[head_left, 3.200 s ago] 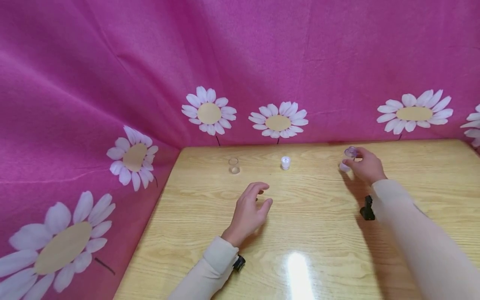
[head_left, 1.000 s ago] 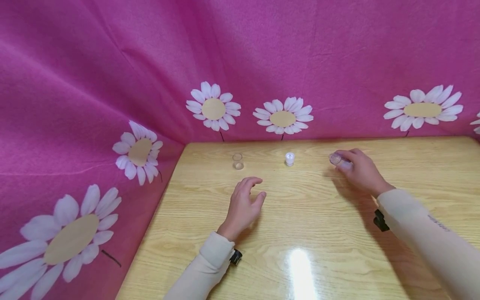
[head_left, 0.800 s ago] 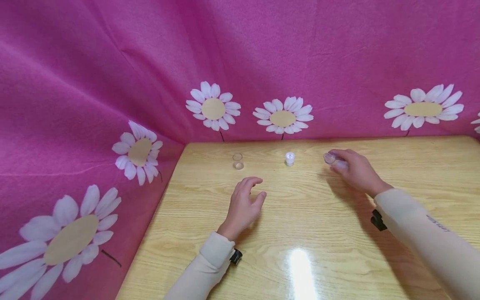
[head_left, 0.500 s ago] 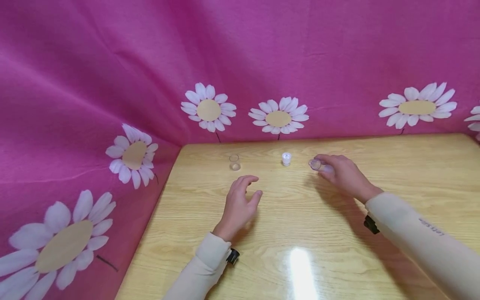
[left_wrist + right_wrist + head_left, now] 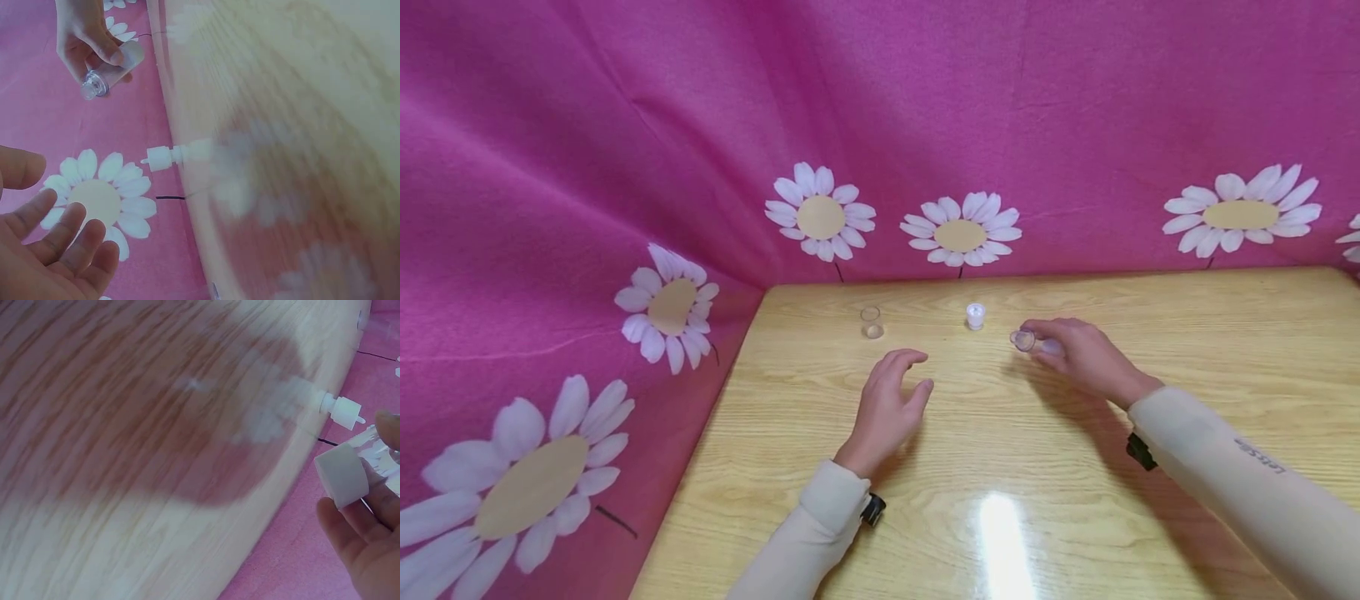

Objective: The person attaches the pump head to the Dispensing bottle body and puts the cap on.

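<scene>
My right hand (image 5: 1088,357) grips a small clear bottle (image 5: 1024,340) with a white base, above the table right of centre. The bottle is tipped over, its clear neck pointing left. In the left wrist view the bottle's body (image 5: 125,62) lies between thumb and fingers, and the right wrist view shows its white base (image 5: 342,475). Left of it, a small white pump head (image 5: 975,316) stands on the table. Farther left is a clear cylindrical cap (image 5: 872,323). My left hand (image 5: 886,412) hovers nearer me with fingers loosely bent, holding nothing.
The wooden table (image 5: 970,442) meets a pink cloth (image 5: 1075,125) with printed daisies along its back and left edges. A bright light reflection shows on the near part of the tabletop. A black camera strap piece (image 5: 872,508) sits at the left wrist.
My right hand has carried the bottle left and slightly nearer, and turned it from upright to tipped over. The left hand, pump head and cap stay almost where they were.
</scene>
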